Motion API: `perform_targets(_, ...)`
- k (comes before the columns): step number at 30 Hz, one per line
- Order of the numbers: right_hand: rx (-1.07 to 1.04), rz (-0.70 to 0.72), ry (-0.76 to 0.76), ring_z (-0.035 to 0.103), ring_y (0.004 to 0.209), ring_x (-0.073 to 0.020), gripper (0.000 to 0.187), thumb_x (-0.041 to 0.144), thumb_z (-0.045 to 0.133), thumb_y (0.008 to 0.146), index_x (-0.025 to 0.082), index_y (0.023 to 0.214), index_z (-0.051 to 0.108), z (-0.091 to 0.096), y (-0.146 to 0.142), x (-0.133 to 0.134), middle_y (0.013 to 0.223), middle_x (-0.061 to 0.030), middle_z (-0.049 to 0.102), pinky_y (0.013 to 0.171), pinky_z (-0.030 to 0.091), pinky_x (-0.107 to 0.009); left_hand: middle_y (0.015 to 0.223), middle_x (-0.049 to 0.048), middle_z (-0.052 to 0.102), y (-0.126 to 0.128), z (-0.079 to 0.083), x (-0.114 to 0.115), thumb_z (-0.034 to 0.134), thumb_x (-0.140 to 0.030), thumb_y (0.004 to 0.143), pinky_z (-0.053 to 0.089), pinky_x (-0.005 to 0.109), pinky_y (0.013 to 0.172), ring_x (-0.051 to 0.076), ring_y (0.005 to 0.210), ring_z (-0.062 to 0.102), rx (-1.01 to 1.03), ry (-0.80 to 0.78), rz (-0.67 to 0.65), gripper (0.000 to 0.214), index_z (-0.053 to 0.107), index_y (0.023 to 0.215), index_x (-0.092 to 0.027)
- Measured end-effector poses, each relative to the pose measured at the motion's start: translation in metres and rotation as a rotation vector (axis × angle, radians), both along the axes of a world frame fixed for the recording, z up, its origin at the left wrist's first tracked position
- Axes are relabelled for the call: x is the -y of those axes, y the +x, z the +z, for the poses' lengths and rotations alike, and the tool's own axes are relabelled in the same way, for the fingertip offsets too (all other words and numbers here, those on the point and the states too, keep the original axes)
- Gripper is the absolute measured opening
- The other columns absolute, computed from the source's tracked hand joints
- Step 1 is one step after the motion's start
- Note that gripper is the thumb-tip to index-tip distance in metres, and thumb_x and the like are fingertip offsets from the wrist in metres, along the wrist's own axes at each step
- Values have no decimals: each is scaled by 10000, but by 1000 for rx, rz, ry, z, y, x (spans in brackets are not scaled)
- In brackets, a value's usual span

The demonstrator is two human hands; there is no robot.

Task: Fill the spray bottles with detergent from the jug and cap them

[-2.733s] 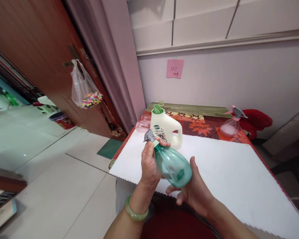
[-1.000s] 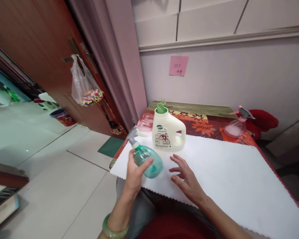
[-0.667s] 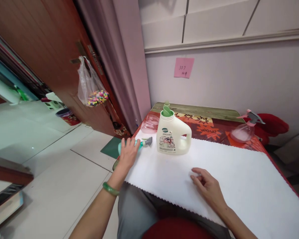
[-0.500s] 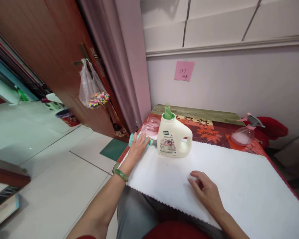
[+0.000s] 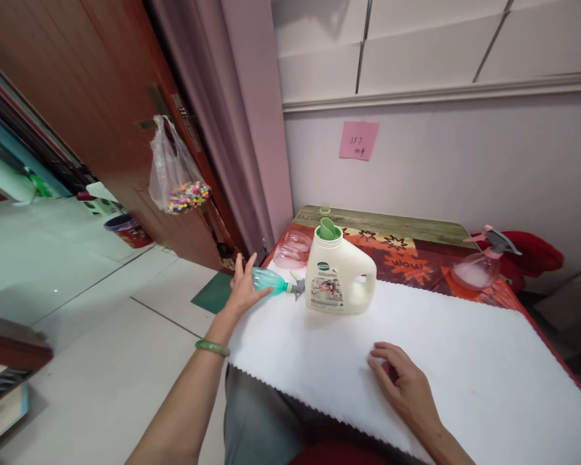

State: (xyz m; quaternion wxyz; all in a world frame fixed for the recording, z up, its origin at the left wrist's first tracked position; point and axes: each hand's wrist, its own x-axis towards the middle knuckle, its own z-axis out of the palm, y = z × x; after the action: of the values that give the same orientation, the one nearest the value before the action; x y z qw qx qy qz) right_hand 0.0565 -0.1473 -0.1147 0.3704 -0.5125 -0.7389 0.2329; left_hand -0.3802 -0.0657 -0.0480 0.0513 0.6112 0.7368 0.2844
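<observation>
A green spray bottle [image 5: 271, 281] lies on its side at the table's left edge, its grey nozzle toward a cream detergent jug [image 5: 337, 276] with an open green spout. My left hand [image 5: 243, 289] rests against the bottle's round end, fingers spread apart and not wrapped round it. My right hand [image 5: 403, 382] lies on the white cloth [image 5: 465, 361] near the front edge, fingers loosely curled, holding nothing.
A clear pink container [image 5: 292, 249] lies behind the green bottle. A pink spray bottle [image 5: 479, 265] stands at the far right by a red cushion [image 5: 532, 253]. A bag of coloured beads [image 5: 177, 177] hangs on the door handle at left.
The green bottle went from both my hands to my left alone, then was laid on its side at the table's left edge. My left fingers have opened off it; my right hand settled on the cloth.
</observation>
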Motion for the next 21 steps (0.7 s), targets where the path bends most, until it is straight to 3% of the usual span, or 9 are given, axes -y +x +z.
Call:
perform_targets(1,4,-1,-2,659,607,-147,282,472,592,969,230,970,738,0,0,0,1194,-126,720,637,581,-316,1721,244,0,-8,3,-1,888,-561,623,260,642,1195,481,1569,138,51,-53,-36,1224,275,1628,-228)
perform_targets(3,6,-3,0,662,609,-149,282,470,588,971,231,960,738,-1,-1,-1,1187,-125,721,638,579,-315,1692,227,190,-17,8,-4,944,-533,526,310,578,1200,467,1554,216,110,-104,-128,1206,413,1562,-221)
perform_targets(5,6,-6,4,657,603,-147,280,468,588,970,232,950,737,-1,-1,-1,1176,-123,725,634,578,-312,1571,186,438,-19,9,-10,951,-477,523,328,529,1206,428,1505,349,127,-92,-186,1038,551,1443,-212)
perform_targets(7,9,-10,5,650,595,-142,274,465,589,970,234,947,735,-2,-2,-2,1176,-118,723,636,577,-310,1468,142,555,-14,9,-17,927,-435,570,332,496,1211,381,1439,453,137,-64,-202,890,602,1370,-218)
perform_targets(14,10,-3,12,639,569,-130,271,458,583,975,234,936,731,-1,-3,-2,1166,-116,720,620,571,-300,1553,212,474,-10,4,-52,965,-414,487,348,535,1184,436,1439,443,233,-89,-147,1232,389,1548,-169)
perform_targets(21,23,-12,13,634,556,-124,263,450,583,977,235,933,729,-1,-4,-2,1170,-112,718,617,565,-296,1456,185,557,-10,-4,-82,975,-394,465,425,492,1111,384,1334,544,362,-125,-137,1253,352,1533,-192)
